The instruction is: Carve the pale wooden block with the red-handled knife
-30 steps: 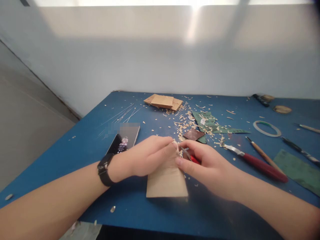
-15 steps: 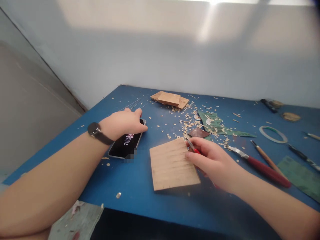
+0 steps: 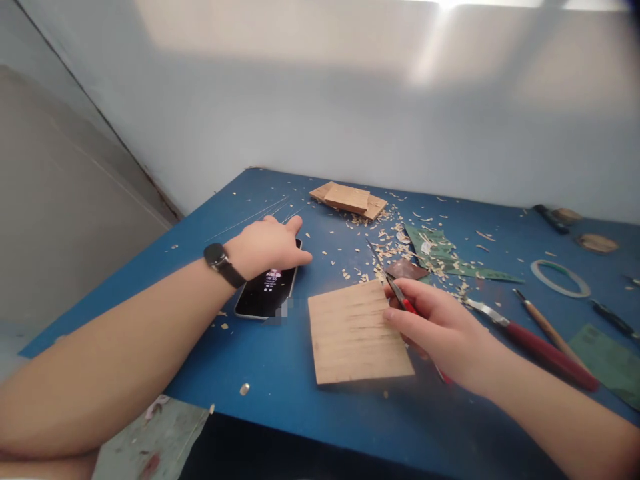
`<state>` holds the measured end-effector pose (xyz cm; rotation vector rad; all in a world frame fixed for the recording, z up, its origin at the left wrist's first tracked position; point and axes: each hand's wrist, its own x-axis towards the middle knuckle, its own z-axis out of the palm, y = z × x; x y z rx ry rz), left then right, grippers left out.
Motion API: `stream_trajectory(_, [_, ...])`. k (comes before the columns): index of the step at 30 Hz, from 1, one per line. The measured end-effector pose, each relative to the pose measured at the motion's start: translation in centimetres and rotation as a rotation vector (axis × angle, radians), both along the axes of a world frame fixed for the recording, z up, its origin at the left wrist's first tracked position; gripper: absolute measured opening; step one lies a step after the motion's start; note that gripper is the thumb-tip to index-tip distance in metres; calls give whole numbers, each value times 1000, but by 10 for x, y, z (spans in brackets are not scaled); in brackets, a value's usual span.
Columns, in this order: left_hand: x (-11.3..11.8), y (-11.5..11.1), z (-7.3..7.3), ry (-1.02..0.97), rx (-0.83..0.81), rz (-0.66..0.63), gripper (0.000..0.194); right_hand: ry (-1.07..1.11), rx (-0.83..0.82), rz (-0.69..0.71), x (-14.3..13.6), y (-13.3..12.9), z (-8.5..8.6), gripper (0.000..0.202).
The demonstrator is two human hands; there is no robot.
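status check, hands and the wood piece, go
Left hand on phone. Right hand shut on red-handled knife, beside wood panel. Panel flat on table, shavings behind.

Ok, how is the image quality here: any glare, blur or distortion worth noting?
Head view: bright glare band on the wall along the top edge; a small pixelated patch beside the phone; wide-angle stretching of both forearms; carving tool in the right hand and the wooden board read sharp.

A second ago both hands met over the board (image 3: 357,331) at centre frame. The left hand (image 3: 267,245) has since left it and now lies on the phone (image 3: 269,289), left of centre. The board, then steadied and half hidden by the hands, now lies flat and uncovered, with the right hand (image 3: 440,327) and its red tool (image 3: 403,300) at its right edge.
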<state>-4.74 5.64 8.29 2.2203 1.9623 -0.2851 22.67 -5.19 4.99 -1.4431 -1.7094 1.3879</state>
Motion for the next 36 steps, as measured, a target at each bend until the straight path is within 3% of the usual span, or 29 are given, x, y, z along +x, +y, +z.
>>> stream_trajectory(6, [6,1,-6,45,-2,32,75,-25,-4,-7,2,1,-3,23])
stream_trajectory(14, [0,-10,-6,90,-42,-25,87,-6,-9,3,1,2,-2,21])
stream_trajectory(21, [0,-14,-6,84,-31,-36,82,26,-29,9,2,2,-4,23])
stream_trajectory(36, [-2,-9,-3,61,-79,16,96,-2,-5,6,3,2,-6,24])
